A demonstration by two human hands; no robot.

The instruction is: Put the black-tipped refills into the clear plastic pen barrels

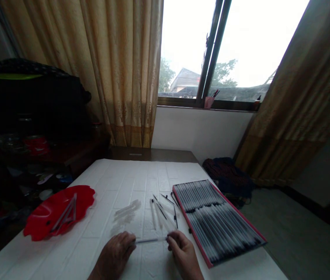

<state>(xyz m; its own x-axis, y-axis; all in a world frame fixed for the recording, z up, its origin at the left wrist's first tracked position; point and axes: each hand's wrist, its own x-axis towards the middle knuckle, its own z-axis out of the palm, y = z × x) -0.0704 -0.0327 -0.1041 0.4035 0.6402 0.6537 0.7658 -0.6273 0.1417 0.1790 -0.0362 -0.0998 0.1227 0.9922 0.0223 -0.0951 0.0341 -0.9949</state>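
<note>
I sit at a white table (pixel 118 175) with a brick pattern, under a bright window (pixel 240 46) hung with tan curtains (pixel 109 70); dark cluttered shelves stand far off to the left of my hands.

My left hand (pixel 115 253) and right hand (pixel 184 252) lie low on the near edge, close together. Between them I hold a thin pen (pixel 150 240), level and crosswise. The left fingertips pinch one end and the right fingertips pinch the other. Both hands are curled narrow around those ends, with the knuckles up.

Just beyond my right hand lie loose refills (pixel 163 210), thin sticks with dark tips, scattered at angles. Beyond my left hand lies a small heap of clear tubes (pixel 125 214). I cannot tell whether they touch one another.

To the right of my right hand, just beside it, sits a flat box (pixel 192 229) with a pink rim. It is packed with rows of pens laid side by side.

Well to the left of my left hand sits a red plate (pixel 36 227) with a wavy edge. A few pens rest in it.
</note>
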